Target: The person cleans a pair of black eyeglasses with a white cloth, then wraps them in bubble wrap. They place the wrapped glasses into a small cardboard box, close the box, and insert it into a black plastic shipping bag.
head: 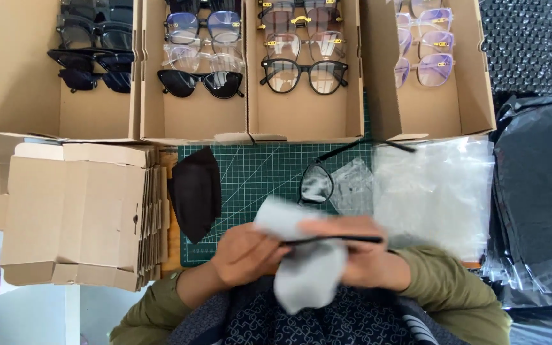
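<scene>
Head view, looking straight down: low in the middle of the frame, a dark-framed pair of glasses [327, 239] is held over a grey cloth [308, 262], with the left hand [247, 254] curled under cloth and frame and the right hand [365, 252] closed over the slim dark bar of the frame; both hands are blurred, so the exact grip cannot be told. Judging from this, the wiping of this pair looks to be under way, not finished. Just above the hands, on the green cutting mat [257, 172], lies a second pair of black glasses [327, 179] with arms open, beside a small clear bag [352, 185]; it seems not yet bagged. A black pouch [196, 191] lies on the mat's left edge. At middle right sits a pile of clear plastic bags [432, 191], and dark plastic sheets [538, 191] fill the right edge. A stack of flat cardboard boxes [78, 217], unfolded, lies at centre left. Across the top stand four open cardboard trays: the leftmost tray [20, 83] holds dark sunglasses, the second tray [193, 118] clear, bluish and black cat-eye frames, the third tray [301, 118] clear and black frames with gold hinges, the rightmost tray [467, 83] lilac frames. Each tray has bare room at its near end
</scene>
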